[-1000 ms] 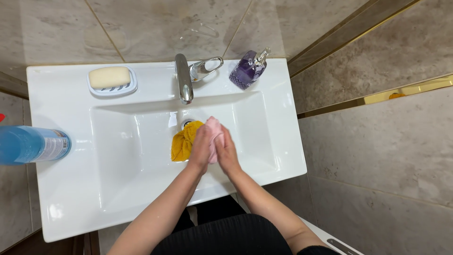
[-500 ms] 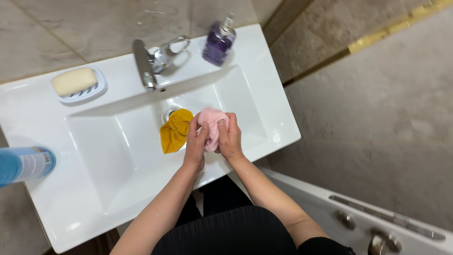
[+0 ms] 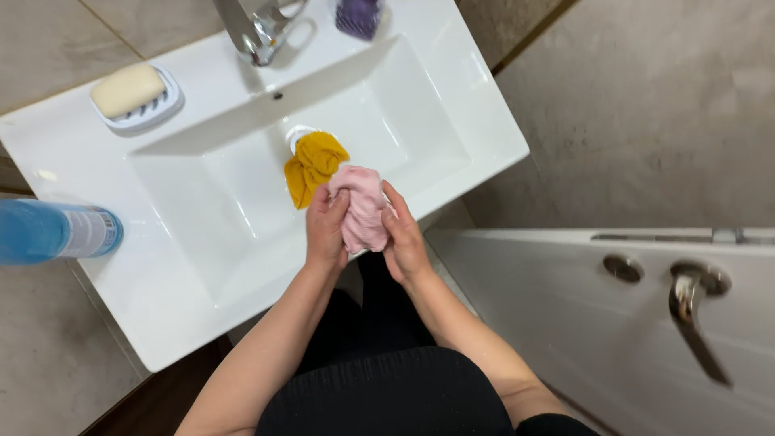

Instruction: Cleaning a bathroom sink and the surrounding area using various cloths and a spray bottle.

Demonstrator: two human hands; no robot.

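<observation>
Both my hands hold a bunched pink cloth over the front part of a white rectangular sink. My left hand grips its left side and my right hand grips its right side, squeezing it between them. A crumpled yellow cloth lies in the basin just behind the pink one, over the drain.
A chrome tap stands at the back of the sink. A cream soap bar on a white dish is at the back left, a purple dispenser bottle at the back right. A blue spray bottle lies on the left rim. A white bathtub with a chrome tap is at the right.
The view has swung so the sink sits up and left and the bathtub shows at right. My hands with the pink cloth have drawn back toward the sink's front edge.
</observation>
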